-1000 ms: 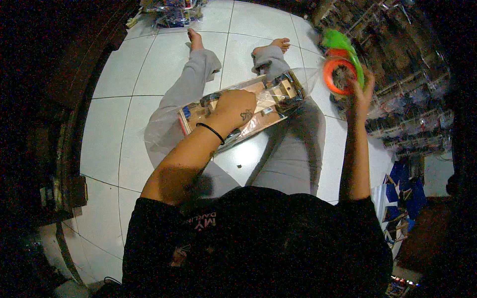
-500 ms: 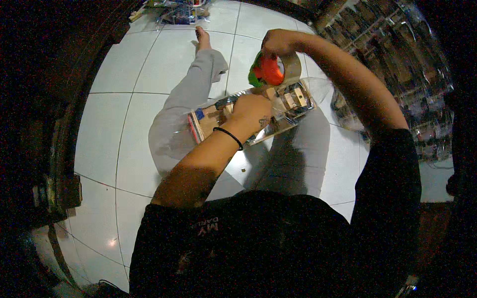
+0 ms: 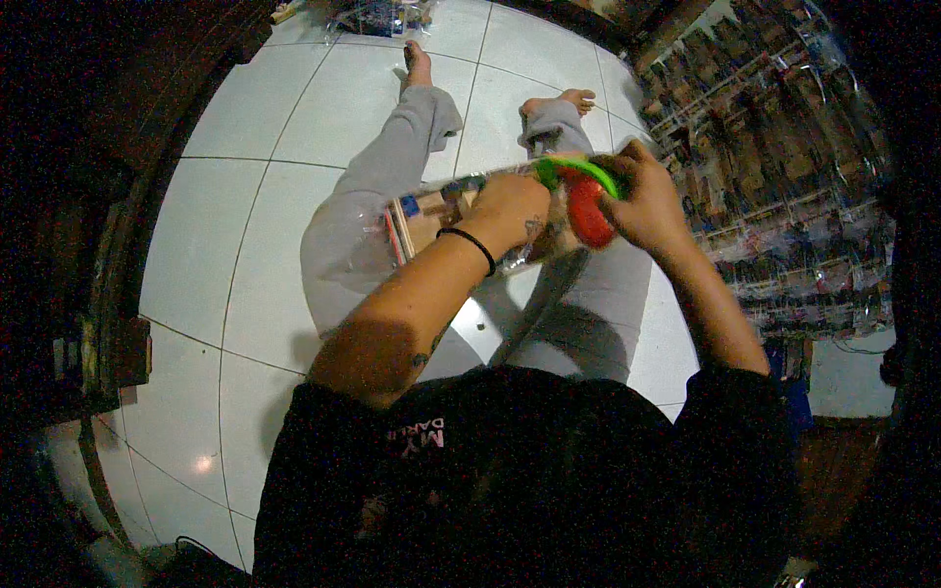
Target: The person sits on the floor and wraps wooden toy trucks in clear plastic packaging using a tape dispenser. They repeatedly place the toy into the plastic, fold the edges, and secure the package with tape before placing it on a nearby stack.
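Across my thighs lies a long, flat package (image 3: 421, 227) in clear plastic, with wooden and dark parts showing inside and a blue patch near its left end. My left hand (image 3: 505, 208), closed, holds the package around its middle; its fingertips are hidden from view. In my right hand (image 3: 647, 201) is a tape dispenser (image 3: 591, 211) with a red hub and a bright green frame. The dispenser rests low over the right part of the package, its far edge turned up. Whether tape is stuck to the plastic there, I cannot make out.
To the right stands a large pile of similar plastic-wrapped packages (image 3: 784, 147). More plastic-wrapped items (image 3: 377, 18) lie on the floor beyond my feet. Dark furniture (image 3: 78, 245) runs along the left, and white tiles (image 3: 235, 225) cover the floor.
My right hand has come down and nearer with the tape dispenser, from above the package's far edge onto its right part. The dispenser has turned. My left hand stays on the package.
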